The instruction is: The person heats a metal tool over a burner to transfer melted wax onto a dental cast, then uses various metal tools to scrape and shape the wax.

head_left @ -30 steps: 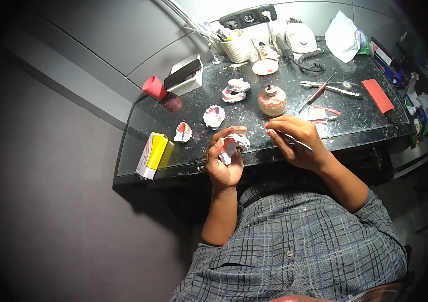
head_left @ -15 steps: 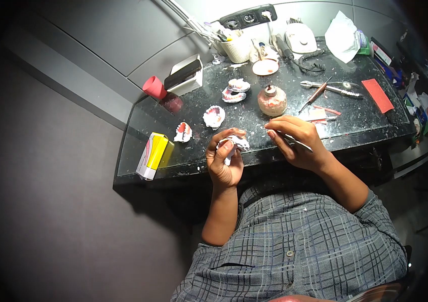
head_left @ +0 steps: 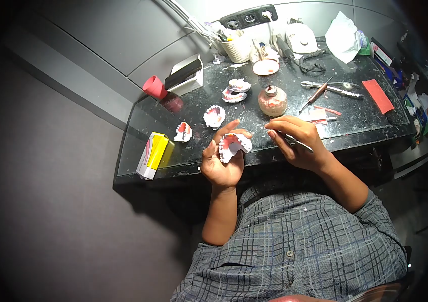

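Note:
A white dental model with a red inner face and a row of teeth (head_left: 233,147) rests in my left hand (head_left: 224,168), whose fingers are bent around it near the table's front edge. To its right, my right hand (head_left: 298,142) pinches a thin metal tool (head_left: 298,143), with the tool's shaft lying across the palm. The two hands are apart. Just beyond my right hand stands a round glass bottle (head_left: 273,102). Another dental model (head_left: 214,117) lies beyond my left hand, and a smaller piece with red (head_left: 183,132) is to its left.
On the dark table (head_left: 193,156) are a yellow and white box (head_left: 152,156), a red cup (head_left: 154,87), a stacked model pair (head_left: 236,90), pliers (head_left: 332,89), a red wax sheet (head_left: 377,96), a small dish (head_left: 265,67) and a white burner-like device (head_left: 301,38).
The model in my left hand has turned so its red inner side and teeth now show, and my left fingers have shifted and spread. My right hand has hardly moved.

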Demonstrator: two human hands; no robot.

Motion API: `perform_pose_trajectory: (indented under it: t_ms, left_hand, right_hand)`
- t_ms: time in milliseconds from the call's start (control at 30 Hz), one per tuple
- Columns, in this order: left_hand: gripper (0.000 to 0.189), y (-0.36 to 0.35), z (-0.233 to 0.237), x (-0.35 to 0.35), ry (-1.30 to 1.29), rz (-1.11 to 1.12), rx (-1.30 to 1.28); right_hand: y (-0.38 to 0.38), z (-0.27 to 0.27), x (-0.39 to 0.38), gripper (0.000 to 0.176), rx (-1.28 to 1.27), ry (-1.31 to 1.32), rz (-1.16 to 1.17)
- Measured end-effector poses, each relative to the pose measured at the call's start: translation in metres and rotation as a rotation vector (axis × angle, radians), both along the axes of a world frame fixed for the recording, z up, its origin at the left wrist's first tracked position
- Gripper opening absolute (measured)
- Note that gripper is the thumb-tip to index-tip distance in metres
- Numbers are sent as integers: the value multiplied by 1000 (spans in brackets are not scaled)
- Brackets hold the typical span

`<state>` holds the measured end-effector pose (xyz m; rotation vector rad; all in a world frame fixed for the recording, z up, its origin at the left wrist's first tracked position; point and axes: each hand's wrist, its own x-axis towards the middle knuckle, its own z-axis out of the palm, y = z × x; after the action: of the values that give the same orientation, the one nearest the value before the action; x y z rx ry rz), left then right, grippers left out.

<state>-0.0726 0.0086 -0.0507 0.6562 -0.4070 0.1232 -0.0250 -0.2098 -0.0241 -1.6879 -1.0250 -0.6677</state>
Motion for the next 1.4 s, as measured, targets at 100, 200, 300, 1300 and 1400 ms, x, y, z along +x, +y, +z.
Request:
perform_pose_trajectory:
  t_ms: [100, 200, 300, 1300, 1400]
  left_hand:
    - [70, 1, -2, 2, 9, -46, -9]
    - [71, 2, -3, 1, -9, -93, -26]
    - [67, 4, -6, 2, 39, -75, -14]
    - [46, -7, 9, 1, 153, 34, 252]
    - [47, -7, 10, 0, 198, 45, 190]
  right_hand:
    - [0, -1, 0, 9, 2, 5, -2]
    - [0, -1, 0, 10, 2, 9, -9]
    - [0, 0, 0, 10, 4, 15, -14]
    - [-1, 0, 5, 24, 38, -36, 28]
    - [-2, 2, 5, 26, 32, -40, 55]
